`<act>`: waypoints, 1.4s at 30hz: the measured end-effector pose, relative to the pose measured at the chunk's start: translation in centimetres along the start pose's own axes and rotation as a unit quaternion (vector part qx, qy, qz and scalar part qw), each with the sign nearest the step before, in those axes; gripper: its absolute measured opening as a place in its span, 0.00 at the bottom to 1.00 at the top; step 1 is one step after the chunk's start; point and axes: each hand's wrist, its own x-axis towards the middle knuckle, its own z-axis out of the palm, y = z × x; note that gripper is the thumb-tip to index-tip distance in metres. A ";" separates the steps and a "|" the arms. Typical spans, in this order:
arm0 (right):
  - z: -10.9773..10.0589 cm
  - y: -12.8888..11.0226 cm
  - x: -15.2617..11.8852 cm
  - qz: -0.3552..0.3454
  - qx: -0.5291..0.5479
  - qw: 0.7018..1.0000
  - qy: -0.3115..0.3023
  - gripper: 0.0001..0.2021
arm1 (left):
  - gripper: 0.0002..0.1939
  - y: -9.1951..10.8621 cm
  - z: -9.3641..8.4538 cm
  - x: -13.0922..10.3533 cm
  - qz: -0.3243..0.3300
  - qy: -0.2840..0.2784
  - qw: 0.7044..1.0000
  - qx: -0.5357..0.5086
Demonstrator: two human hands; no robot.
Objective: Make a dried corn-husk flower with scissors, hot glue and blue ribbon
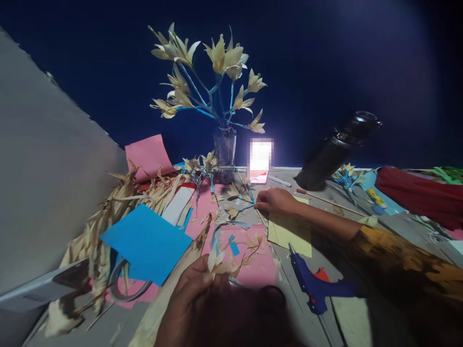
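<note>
My left hand [190,291], low in the middle, is closed on a small pale flower [216,264] made of dry husk, pinched between thumb and fingers. Farther out, my right hand [275,200] has its fingers closed around the base of a blue-wrapped stem [249,206] that carries small husk flowers. Between the two hands lies pink paper [260,260] with a blue paper scrap [234,245] and husk pieces on it. Scissors [275,295], partly in shadow, rest just right of my left hand.
A glass bottle [224,149] of husk flowers stands at the back beside a bright phone [260,161]. A black flask [331,156] is at right, a blue glue gun [314,284] in front. Blue paper [148,241], a tape roll [130,294] and dry husks [96,241] lie left.
</note>
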 end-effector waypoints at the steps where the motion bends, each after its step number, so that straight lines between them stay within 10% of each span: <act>1: 0.0 0.1 0.0 -0.001 0.009 1.000 -0.003 0.10 | 0.09 0.0 -0.2 0.0 0.001 0.002 1.000 0.003; 15: -1.6 1.7 -1.3 -0.046 0.167 0.983 0.054 0.12 | 0.13 0.1 0.7 -0.9 -0.027 0.102 0.994 0.012; 25: -0.9 -2.1 1.0 -0.094 0.136 0.984 0.061 0.13 | 0.17 -0.1 -0.6 -0.3 -0.031 0.077 0.996 0.042; 42: 0.5 0.0 3.0 0.020 -0.027 0.999 0.026 0.07 | 0.15 -1.0 -0.7 0.5 -0.031 0.025 0.999 -0.008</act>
